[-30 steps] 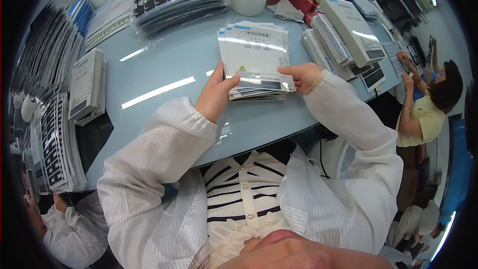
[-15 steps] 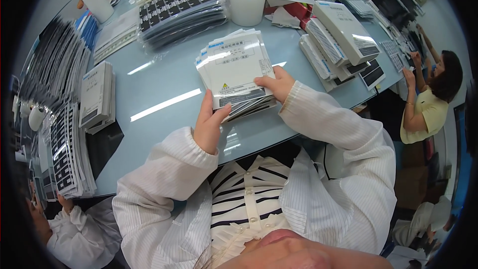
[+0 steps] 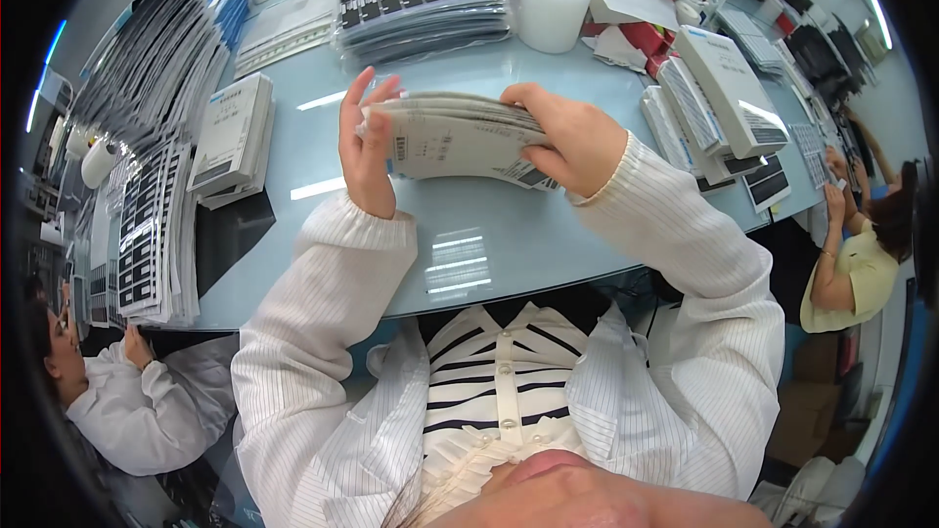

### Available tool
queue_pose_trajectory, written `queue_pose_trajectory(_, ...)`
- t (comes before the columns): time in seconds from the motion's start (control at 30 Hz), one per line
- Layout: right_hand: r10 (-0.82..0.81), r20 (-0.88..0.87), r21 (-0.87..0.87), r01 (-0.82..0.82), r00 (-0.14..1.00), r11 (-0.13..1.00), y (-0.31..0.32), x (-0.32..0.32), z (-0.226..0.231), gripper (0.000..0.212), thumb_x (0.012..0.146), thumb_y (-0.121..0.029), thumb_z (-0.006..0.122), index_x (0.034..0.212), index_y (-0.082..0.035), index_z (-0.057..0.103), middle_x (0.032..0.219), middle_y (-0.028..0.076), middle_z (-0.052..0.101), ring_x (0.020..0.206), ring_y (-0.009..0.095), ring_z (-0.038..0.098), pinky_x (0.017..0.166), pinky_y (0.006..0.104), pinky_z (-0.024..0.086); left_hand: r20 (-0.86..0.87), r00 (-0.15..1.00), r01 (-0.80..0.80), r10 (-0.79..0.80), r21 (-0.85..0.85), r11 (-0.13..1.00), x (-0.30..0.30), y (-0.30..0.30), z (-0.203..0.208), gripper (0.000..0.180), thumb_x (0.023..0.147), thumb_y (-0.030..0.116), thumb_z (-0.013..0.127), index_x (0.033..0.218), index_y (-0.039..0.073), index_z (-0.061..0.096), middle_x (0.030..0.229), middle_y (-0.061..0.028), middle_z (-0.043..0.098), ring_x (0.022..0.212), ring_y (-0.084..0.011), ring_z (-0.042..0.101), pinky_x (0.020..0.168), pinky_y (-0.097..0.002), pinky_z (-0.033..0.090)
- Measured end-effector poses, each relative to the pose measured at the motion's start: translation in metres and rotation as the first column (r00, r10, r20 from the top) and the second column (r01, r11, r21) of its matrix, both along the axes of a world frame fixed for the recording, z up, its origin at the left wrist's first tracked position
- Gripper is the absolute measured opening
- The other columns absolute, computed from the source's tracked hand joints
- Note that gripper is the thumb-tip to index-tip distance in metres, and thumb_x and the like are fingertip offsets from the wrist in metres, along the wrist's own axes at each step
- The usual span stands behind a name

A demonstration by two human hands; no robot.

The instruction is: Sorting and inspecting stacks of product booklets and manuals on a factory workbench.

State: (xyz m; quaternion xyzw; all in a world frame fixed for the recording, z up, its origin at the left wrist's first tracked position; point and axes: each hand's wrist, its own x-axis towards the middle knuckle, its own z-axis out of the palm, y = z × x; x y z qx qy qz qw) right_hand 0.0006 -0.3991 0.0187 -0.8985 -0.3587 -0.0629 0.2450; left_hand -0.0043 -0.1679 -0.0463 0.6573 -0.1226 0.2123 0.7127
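A stack of thin white printed sheets (image 3: 460, 137) is raised over the table in front of me, its layers bowed and slightly fanned along the top edge. My right hand (image 3: 577, 142) is closed round the right end, thumb on the near face and fingers over the top. At the left end, my left hand (image 3: 370, 152) has its fingers stretched upward and apart, with the thumb against the stack's edge. Part of those fingers is hidden behind the sheets.
Stacked white printed pieces lie at the left (image 3: 230, 137) and right (image 3: 729, 88). Behind stand a plastic-wrapped pile of black-patterned sheets (image 3: 425, 15) and a white roll (image 3: 555, 15). Tall sheet piles (image 3: 156, 68) line the left. Co-workers sit at lower left (image 3: 156, 401) and right (image 3: 851, 274).
The stack has been tipped up from lying face-up and now bends. My right hand has moved to its right end; my left hand has risen with fingers spread. The view has shifted.
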Motion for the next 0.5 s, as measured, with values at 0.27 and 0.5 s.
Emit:
queue_pose_trajectory(0.27, -0.129, 0.205, 0.195, 0.089, 0.97, 0.977, -0.016, -0.015, -0.011, 0.054, 0.06, -0.011, 0.075, 0.109, -0.003, 0.056, 0.103, 0.016, 0.06, 0.094, 0.031, 0.057, 0.081, 0.0354, 0.046, -0.234, 0.952, 0.129, -0.197, -0.275, 0.953, 0.0, -0.005, 0.018, 0.066, 0.084, 0.059, 0.044, 0.104, -0.002, 0.06, 0.096, -0.0124, 0.062, 0.092, -0.0212, 0.057, 0.082, -0.0322, 0.043)
queue_pose_trajectory(0.5, -0.355, 0.201, 0.525, 0.206, 0.913, 0.826, -0.01, -0.033, -0.041, 0.071, 0.056, -0.014, 0.08, 0.119, -0.004, 0.05, 0.122, 0.018, 0.045, 0.101, 0.033, 0.05, 0.085, 0.0397, 0.043, -0.293, 0.929, 0.131, -0.225, -0.306, 0.943, -0.01, -0.025, 0.028, 0.055, 0.086, 0.051, 0.05, 0.104, 0.0, 0.06, 0.091, -0.0101, 0.063, 0.087, -0.0174, 0.057, 0.078, -0.0297, 0.044)
